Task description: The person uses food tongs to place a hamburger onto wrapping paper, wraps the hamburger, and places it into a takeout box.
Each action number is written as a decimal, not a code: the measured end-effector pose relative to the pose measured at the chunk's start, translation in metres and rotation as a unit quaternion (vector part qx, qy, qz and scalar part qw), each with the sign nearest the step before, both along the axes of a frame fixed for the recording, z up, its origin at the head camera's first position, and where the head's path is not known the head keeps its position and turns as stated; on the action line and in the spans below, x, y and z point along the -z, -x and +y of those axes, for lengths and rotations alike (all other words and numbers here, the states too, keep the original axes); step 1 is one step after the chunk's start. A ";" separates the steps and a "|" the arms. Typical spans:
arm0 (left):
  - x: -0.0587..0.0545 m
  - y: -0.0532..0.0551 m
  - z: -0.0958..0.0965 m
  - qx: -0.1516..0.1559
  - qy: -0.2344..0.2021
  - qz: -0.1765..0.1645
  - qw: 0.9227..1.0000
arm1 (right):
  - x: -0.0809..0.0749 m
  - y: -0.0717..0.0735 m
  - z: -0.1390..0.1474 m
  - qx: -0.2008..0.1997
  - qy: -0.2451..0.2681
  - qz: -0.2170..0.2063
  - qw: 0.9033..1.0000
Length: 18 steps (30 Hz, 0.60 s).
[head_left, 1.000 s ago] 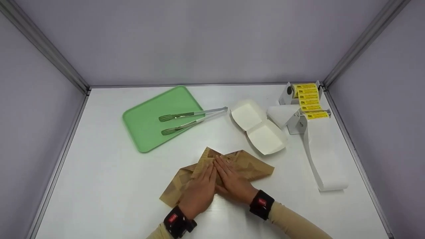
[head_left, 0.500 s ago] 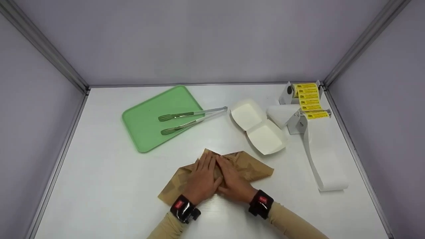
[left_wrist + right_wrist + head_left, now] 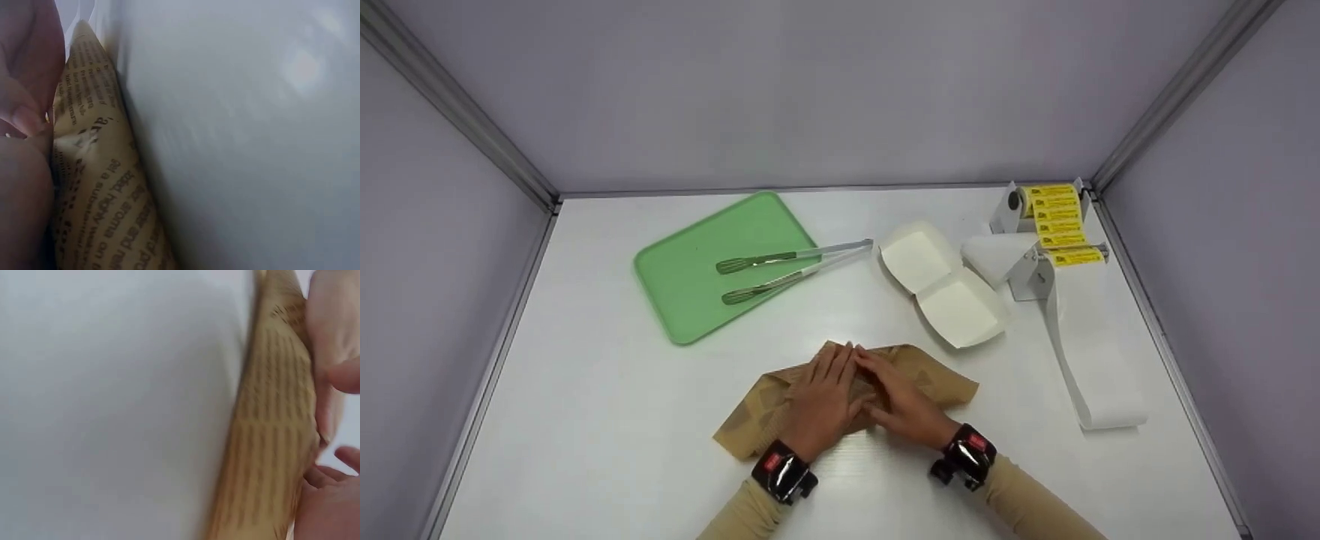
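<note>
A brown printed sheet of wrapping paper (image 3: pixel 941 373) lies near the front middle of the table, its folded middle raised and both side ends spread out. My left hand (image 3: pixel 819 405) rests on the left of that middle, fingers straight and together. From the right side, my right hand (image 3: pixel 911 409) touches the same bulge with extended fingers, its thumb near the left thumb. What the paper covers is hidden. Close up, the left wrist view has the printed paper (image 3: pixel 101 169) beside the fingers. In the right wrist view, paper (image 3: pixel 270 405) stands up along the hands.
Beyond the hands, a green tray (image 3: pixel 697 277) bears metal tongs (image 3: pixel 780 289) that overhang its right edge. An opened white clamshell box (image 3: pixel 941 285) sits right of it. At the far right stands a label dispenser (image 3: pixel 1035 277) with yellow labels (image 3: pixel 1057 217) and a trailing white strip (image 3: pixel 1099 360).
My left hand moved from the inner fold onto the paper's left middle, then slightly right. The right hand shifted slightly right, its wrist turning. The paper's top point has lowered.
</note>
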<state>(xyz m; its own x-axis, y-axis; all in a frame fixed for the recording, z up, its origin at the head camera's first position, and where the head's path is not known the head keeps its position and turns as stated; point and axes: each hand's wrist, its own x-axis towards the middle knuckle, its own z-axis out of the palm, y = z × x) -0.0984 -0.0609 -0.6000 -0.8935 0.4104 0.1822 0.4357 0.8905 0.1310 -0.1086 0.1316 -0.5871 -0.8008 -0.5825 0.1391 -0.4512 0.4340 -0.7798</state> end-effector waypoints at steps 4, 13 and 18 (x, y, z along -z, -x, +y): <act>0.001 0.000 0.001 0.001 -0.033 0.022 0.999 | -0.011 0.000 0.017 0.051 -0.003 0.027 0.998; 0.002 0.001 0.004 0.006 -0.045 -0.035 0.998 | -0.012 0.006 0.077 0.249 -0.109 0.038 0.962; 0.004 0.001 0.004 0.006 -0.045 -0.019 0.999 | -0.001 0.003 0.099 0.276 -0.168 -0.005 0.946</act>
<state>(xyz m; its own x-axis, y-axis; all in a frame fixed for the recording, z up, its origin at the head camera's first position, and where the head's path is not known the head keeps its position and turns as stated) -0.0996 -0.0571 -0.6045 -0.8961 0.4040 0.1839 0.4386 0.8696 0.2269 -0.1117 0.2306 -0.5862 -0.9962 -0.0858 0.0111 -0.0774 0.8261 -0.5582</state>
